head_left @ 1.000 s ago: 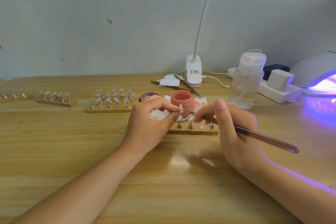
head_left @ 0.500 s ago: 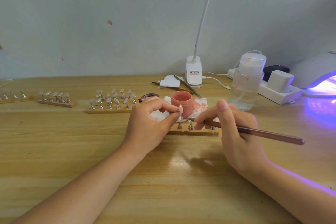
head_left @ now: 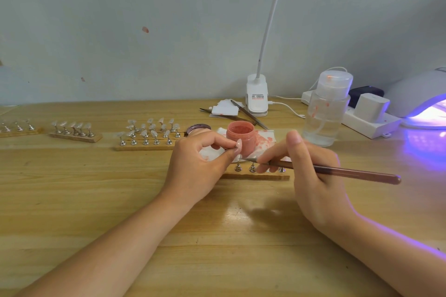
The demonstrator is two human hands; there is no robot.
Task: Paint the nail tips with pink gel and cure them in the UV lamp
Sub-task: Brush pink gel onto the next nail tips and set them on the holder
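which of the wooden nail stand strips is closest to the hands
The strip lying just behind both hands, below the pink gel jar; the other three strips sit farther left along the table.

Table: light wood, with a glossy patch near the middle.
Wall: pale grey-blue, a few small reddish marks.
Clip lamp: white, at the table's back edge, its neck rising out of view.
Power strip: white, with a white adapter plugged in.
Pump bottle: clear, white-capped, possibly part full.
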